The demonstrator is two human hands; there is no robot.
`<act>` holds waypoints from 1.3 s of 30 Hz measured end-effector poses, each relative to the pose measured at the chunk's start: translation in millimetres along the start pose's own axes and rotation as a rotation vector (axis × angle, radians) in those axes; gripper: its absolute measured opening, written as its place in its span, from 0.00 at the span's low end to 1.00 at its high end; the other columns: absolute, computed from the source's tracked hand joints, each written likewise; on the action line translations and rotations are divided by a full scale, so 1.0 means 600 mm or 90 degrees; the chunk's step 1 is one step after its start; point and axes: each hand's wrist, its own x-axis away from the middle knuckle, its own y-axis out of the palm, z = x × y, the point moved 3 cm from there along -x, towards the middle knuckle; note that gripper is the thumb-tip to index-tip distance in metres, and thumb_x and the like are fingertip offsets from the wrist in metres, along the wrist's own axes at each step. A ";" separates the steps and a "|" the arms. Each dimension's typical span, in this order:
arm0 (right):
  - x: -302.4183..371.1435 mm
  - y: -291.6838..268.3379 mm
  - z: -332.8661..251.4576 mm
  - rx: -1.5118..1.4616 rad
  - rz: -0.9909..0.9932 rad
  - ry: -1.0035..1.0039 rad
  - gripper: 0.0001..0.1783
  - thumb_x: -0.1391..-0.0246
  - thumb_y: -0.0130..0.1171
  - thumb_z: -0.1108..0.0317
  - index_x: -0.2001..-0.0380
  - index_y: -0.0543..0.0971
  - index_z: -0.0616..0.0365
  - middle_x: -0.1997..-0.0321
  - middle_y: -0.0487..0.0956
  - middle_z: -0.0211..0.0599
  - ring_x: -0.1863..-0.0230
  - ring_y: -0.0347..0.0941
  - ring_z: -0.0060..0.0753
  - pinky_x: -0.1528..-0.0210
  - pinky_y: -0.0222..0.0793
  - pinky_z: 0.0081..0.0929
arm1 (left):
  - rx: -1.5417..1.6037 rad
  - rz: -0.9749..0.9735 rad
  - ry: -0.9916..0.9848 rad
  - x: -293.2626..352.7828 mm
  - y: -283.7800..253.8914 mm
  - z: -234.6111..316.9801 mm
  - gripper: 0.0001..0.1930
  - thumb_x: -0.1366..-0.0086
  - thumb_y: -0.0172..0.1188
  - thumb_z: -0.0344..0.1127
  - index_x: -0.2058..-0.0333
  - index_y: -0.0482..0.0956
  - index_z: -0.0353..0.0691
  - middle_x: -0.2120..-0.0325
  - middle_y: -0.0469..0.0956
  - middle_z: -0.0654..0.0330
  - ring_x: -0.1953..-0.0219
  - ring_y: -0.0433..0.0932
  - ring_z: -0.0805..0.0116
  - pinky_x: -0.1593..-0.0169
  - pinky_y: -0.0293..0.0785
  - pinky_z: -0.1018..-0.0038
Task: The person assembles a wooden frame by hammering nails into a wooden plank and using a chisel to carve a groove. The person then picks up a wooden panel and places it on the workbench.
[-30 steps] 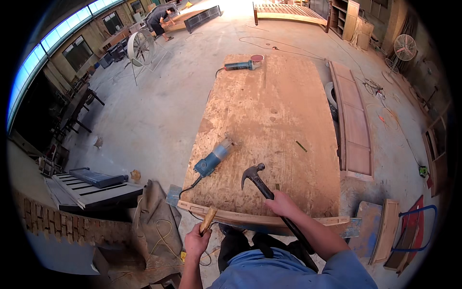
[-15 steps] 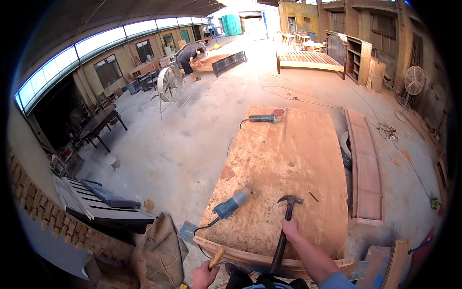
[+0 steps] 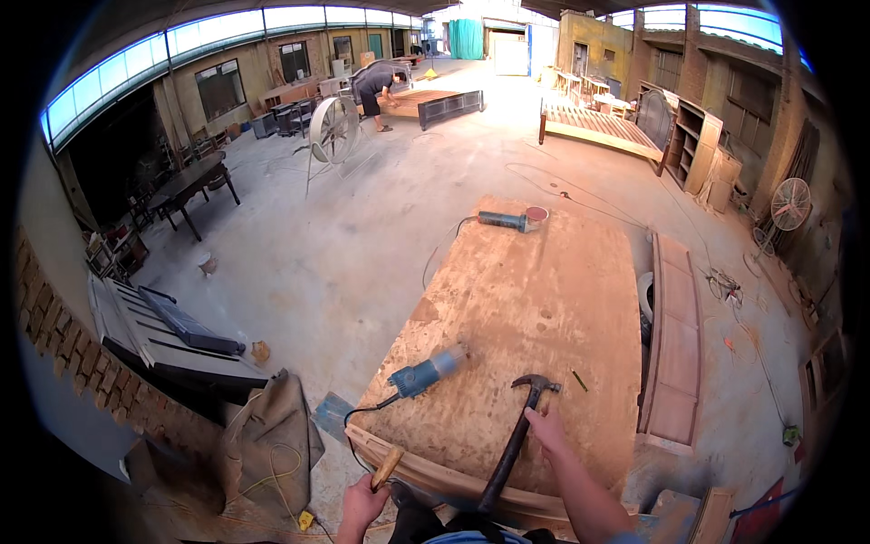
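Note:
My right hand (image 3: 549, 433) is closed on the handle of a claw hammer (image 3: 510, 461), just below its dark metal head. The hammer lies tilted over the near part of a worn wooden worktable (image 3: 544, 317), its handle end toward my body. Down at the table's near left corner, my left hand (image 3: 361, 504) grips a short, light wooden piece like a tool handle (image 3: 388, 466); its lower end is hidden in the fingers. A blue corded power tool (image 3: 424, 374) rests on the tabletop to the left of the hammer. Right of the hammer head is a small thin green stick (image 3: 579, 381).
An angle grinder (image 3: 509, 220) with a reddish disc sits at the table's far end. A long wooden panel (image 3: 672, 344) stands along the right side. Brown sacking (image 3: 276, 435) and a yellow cord lie at the left. Farther off, a person (image 3: 376, 89) bends over a bed frame.
The whole view has turned slightly, shifting the table a little leftward. Both hands keep their holds on the hammer and the wooden piece.

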 end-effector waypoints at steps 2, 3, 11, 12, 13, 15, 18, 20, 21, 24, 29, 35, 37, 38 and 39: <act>0.005 0.004 -0.082 -0.200 -0.028 0.055 0.27 0.41 0.61 0.56 0.44 0.71 0.62 0.62 0.74 0.34 0.60 0.70 0.31 0.53 0.66 0.30 | 0.045 0.015 -0.012 -0.002 -0.005 0.001 0.19 0.45 0.68 0.46 0.57 0.82 0.43 0.73 0.83 0.49 0.66 0.84 0.48 0.61 0.79 0.60; 0.004 0.009 -0.128 -0.297 -0.004 0.095 0.25 0.39 0.59 0.57 0.44 0.71 0.60 0.63 0.72 0.30 0.61 0.67 0.28 0.52 0.64 0.27 | 0.055 0.016 -0.023 -0.007 -0.007 0.004 0.19 0.46 0.68 0.46 0.57 0.82 0.43 0.74 0.83 0.49 0.67 0.84 0.48 0.61 0.79 0.60; 0.183 0.070 -0.397 -0.155 -0.452 -0.277 0.31 0.37 0.58 0.59 0.37 0.67 0.68 0.53 0.82 0.41 0.53 0.78 0.33 0.46 0.72 0.28 | 0.241 0.117 -0.027 -0.032 -0.047 -0.002 0.16 0.43 0.62 0.32 0.57 0.73 0.32 0.74 0.79 0.53 0.72 0.79 0.62 0.67 0.76 0.66; 0.202 0.078 -0.383 -0.035 -0.508 -0.310 0.29 0.37 0.58 0.59 0.39 0.69 0.68 0.54 0.83 0.41 0.54 0.79 0.32 0.47 0.73 0.29 | 0.313 0.112 -0.052 -0.036 -0.064 0.012 0.15 0.42 0.62 0.30 0.57 0.73 0.33 0.76 0.78 0.56 0.74 0.78 0.67 0.68 0.75 0.68; 0.205 0.084 -0.344 0.017 -0.496 -0.289 0.28 0.38 0.59 0.58 0.41 0.72 0.68 0.55 0.83 0.43 0.55 0.79 0.34 0.48 0.73 0.30 | 0.398 0.127 -0.030 -0.037 -0.079 0.025 0.13 0.40 0.61 0.29 0.57 0.73 0.33 0.76 0.76 0.60 0.75 0.75 0.73 0.70 0.74 0.71; 0.196 0.099 -0.247 0.156 -0.454 -0.245 0.27 0.40 0.60 0.57 0.45 0.74 0.67 0.57 0.82 0.48 0.56 0.80 0.39 0.49 0.73 0.31 | 0.584 0.161 0.016 -0.035 -0.121 0.048 0.11 0.36 0.59 0.28 0.55 0.74 0.36 0.76 0.73 0.67 0.77 0.71 0.79 0.73 0.72 0.78; 0.196 0.085 -0.122 0.309 -0.315 -0.283 0.28 0.42 0.61 0.55 0.46 0.75 0.66 0.57 0.81 0.52 0.56 0.79 0.46 0.51 0.74 0.33 | 0.728 0.260 0.102 -0.034 -0.170 0.044 0.12 0.30 0.58 0.36 0.52 0.73 0.39 0.75 0.76 0.62 0.80 0.73 0.76 0.76 0.73 0.76; 0.198 0.085 -0.092 0.325 -0.272 -0.304 0.28 0.43 0.61 0.55 0.47 0.75 0.66 0.55 0.80 0.52 0.56 0.79 0.47 0.51 0.74 0.34 | 0.805 0.261 0.029 -0.030 -0.179 0.016 0.12 0.27 0.52 0.43 0.55 0.72 0.41 0.77 0.75 0.62 0.83 0.70 0.73 0.80 0.68 0.77; 0.199 0.087 -0.086 0.315 -0.282 -0.291 0.28 0.43 0.61 0.56 0.46 0.75 0.66 0.53 0.79 0.52 0.55 0.79 0.45 0.52 0.75 0.35 | 0.864 0.251 -0.032 -0.030 -0.172 -0.007 0.12 0.27 0.51 0.44 0.57 0.71 0.42 0.77 0.74 0.62 0.84 0.69 0.73 0.81 0.66 0.77; 0.180 0.080 -0.076 0.203 -0.272 -0.232 0.28 0.41 0.60 0.57 0.42 0.73 0.64 0.50 0.78 0.51 0.55 0.80 0.42 0.54 0.76 0.35 | 1.037 0.225 -0.198 -0.036 -0.153 -0.045 0.12 0.26 0.48 0.45 0.63 0.70 0.42 0.75 0.72 0.63 0.81 0.67 0.72 0.81 0.63 0.78; 0.112 0.010 -0.129 -0.245 -0.272 0.151 0.30 0.35 0.55 0.56 0.37 0.64 0.62 0.55 0.78 0.45 0.60 0.80 0.37 0.62 0.79 0.35 | 1.207 0.135 -0.209 -0.068 -0.120 -0.063 0.14 0.26 0.48 0.45 0.64 0.72 0.41 0.69 0.76 0.61 0.74 0.74 0.69 0.76 0.71 0.75; 0.056 -0.104 -0.322 -0.525 -0.100 -0.119 0.21 0.31 0.50 0.59 0.42 0.67 0.60 0.61 0.78 0.38 0.67 0.78 0.30 0.67 0.80 0.30 | 1.255 -0.046 -0.083 -0.066 -0.116 -0.037 0.16 0.25 0.48 0.48 0.62 0.74 0.41 0.69 0.80 0.59 0.73 0.81 0.62 0.70 0.80 0.70; 0.066 -0.102 -0.325 -0.431 -0.070 -0.202 0.18 0.32 0.53 0.58 0.46 0.70 0.58 0.61 0.79 0.36 0.68 0.80 0.31 0.68 0.80 0.30 | 1.275 -0.022 -0.069 -0.062 -0.110 -0.036 0.12 0.25 0.50 0.43 0.58 0.74 0.41 0.69 0.79 0.59 0.71 0.82 0.60 0.68 0.82 0.69; 0.064 -0.097 -0.289 -0.359 -0.074 -0.155 0.22 0.33 0.55 0.58 0.43 0.69 0.59 0.59 0.79 0.37 0.64 0.79 0.30 0.66 0.79 0.29 | 1.250 -0.013 -0.059 -0.060 -0.106 -0.019 0.10 0.26 0.51 0.41 0.58 0.74 0.41 0.70 0.79 0.60 0.70 0.81 0.62 0.68 0.82 0.70; 0.057 -0.080 -0.233 -0.288 -0.080 -0.106 0.25 0.35 0.57 0.58 0.40 0.68 0.61 0.57 0.78 0.38 0.60 0.79 0.29 0.65 0.78 0.28 | 1.225 -0.001 -0.049 -0.057 -0.111 -0.001 0.09 0.27 0.53 0.40 0.58 0.75 0.41 0.70 0.79 0.61 0.70 0.81 0.63 0.69 0.82 0.71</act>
